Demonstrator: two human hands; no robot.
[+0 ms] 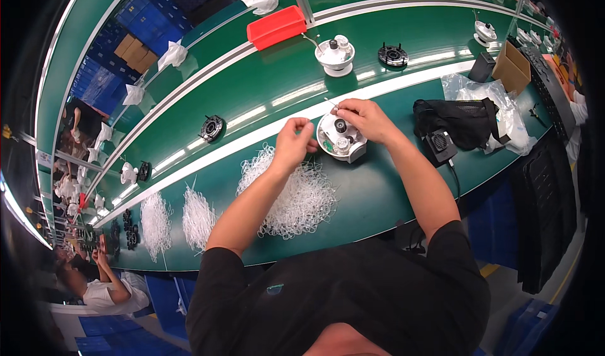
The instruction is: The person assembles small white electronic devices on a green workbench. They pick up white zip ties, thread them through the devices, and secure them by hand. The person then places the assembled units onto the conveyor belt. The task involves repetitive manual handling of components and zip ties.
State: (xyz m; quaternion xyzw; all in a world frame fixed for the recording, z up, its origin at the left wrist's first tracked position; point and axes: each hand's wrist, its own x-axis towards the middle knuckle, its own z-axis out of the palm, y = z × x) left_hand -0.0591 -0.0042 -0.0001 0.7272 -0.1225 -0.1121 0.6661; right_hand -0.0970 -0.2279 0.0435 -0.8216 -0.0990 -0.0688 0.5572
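Note:
A round white appliance unit (341, 149) with a black knob-like centre and a bit of green inside sits in front of me on the green bench. My right hand (364, 117) is over its far right rim, thumb and finger pinched on a thin white wire lead (329, 101) that sticks out past the rim. Close to the unit's left side is my left hand (295, 143), its fingers loosely curled and apart, with nothing visible in them. Beneath my left forearm spreads a large heap of white looped ties (299, 198).
Two smaller bundles of white ties (155, 223) lie left. On the far belt stand another white unit (336, 56), black round parts (393, 55) and a red bin (276, 27). A black bag (457, 121), small black device (440, 145) and open carton (512, 68) are right.

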